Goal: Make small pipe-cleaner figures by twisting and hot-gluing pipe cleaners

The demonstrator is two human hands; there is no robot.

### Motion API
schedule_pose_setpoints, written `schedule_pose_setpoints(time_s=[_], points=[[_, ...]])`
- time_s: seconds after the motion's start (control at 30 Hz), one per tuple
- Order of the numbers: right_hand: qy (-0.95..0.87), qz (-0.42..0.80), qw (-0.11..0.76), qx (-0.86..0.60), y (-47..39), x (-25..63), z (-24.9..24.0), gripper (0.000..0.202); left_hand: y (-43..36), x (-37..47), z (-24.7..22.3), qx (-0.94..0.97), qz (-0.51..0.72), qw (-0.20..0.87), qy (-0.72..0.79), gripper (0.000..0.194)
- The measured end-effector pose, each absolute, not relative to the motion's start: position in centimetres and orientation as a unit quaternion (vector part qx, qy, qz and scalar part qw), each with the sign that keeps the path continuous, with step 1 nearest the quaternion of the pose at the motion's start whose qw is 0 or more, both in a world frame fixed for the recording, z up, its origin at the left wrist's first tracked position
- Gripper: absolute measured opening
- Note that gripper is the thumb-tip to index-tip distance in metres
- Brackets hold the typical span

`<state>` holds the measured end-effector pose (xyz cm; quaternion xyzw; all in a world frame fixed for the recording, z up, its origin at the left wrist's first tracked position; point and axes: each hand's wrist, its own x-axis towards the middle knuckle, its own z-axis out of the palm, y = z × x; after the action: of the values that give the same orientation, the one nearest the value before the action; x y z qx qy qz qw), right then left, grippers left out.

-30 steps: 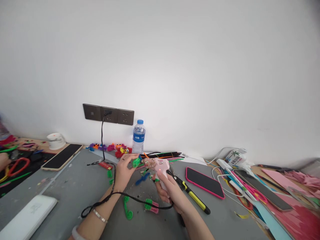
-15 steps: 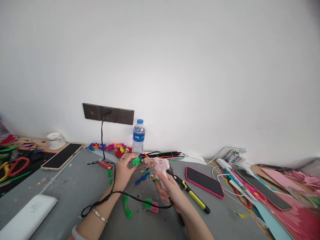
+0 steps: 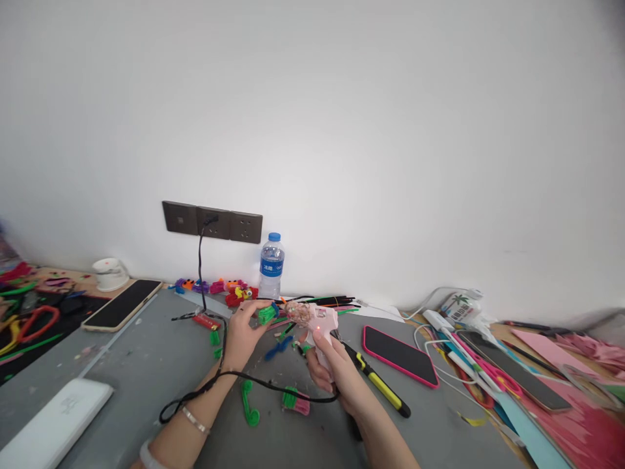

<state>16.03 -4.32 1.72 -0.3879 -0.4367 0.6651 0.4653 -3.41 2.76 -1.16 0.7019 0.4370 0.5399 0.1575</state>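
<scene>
The glue gun (image 3: 323, 318) is pale pink, the craft piece (image 3: 266, 315) green and blue, the cord (image 3: 221, 374) black.

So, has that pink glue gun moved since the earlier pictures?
Yes, slightly: the pink glue gun has shifted toward the picture's right, judged against the standing water bottle, and is nearer the pink-cased smartphone.

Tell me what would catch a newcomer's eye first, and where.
The eye falls first on the pink glue gun in the right hand, its nozzle end toward the fuzzy green piece in the left hand. Behind them, a blue-capped bottle stands by the white wall; to the right, a pink-rimmed phone lies on the gray table.
</scene>
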Motion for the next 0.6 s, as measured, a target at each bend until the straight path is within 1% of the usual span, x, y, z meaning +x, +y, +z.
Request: schedule_pose_setpoints(time_s=[0.5,0.6], points=[[-0.449,0.655,0.441,-0.419,-4.38,15.88,1.7,0.049,2.88,-3.41,-1.52,0.695,0.539,0.177,0.442,0.021],[-0.452,0.644,0.45,-0.423,-4.37,15.7,1.76,0.048,2.75,-3.34,-1.29,0.695,0.541,0.18,0.438,0.02]])
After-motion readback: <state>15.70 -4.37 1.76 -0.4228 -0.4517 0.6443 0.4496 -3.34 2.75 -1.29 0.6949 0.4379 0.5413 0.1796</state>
